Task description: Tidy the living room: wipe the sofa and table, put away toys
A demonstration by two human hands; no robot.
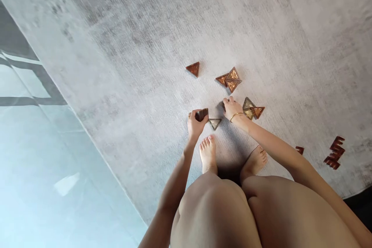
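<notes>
My left hand (195, 126) is closed round a stack of dark brown tiles (204, 113), seen edge-on between thumb and fingers. A clear grey triangular tile (215, 123) lies flat on the rug just right of it. My right hand (233, 109), with a thin gold bracelet at the wrist, has its fingers curled over a dark tile (222, 104); most of that piece is hidden. Beside the right hand, a grey-yellow pair of triangular tiles (248, 107) touches an orange-brown triangular tile (258, 112).
Above the hands lie several amber triangular tiles (233, 80) in an overlapping cluster and a single red-brown triangular tile (193, 69). Dark red notched pieces (334, 153) rest at the right. My bare feet (208, 153) stand on the grey rug (139, 69); glossy floor (58, 155) borders it at left.
</notes>
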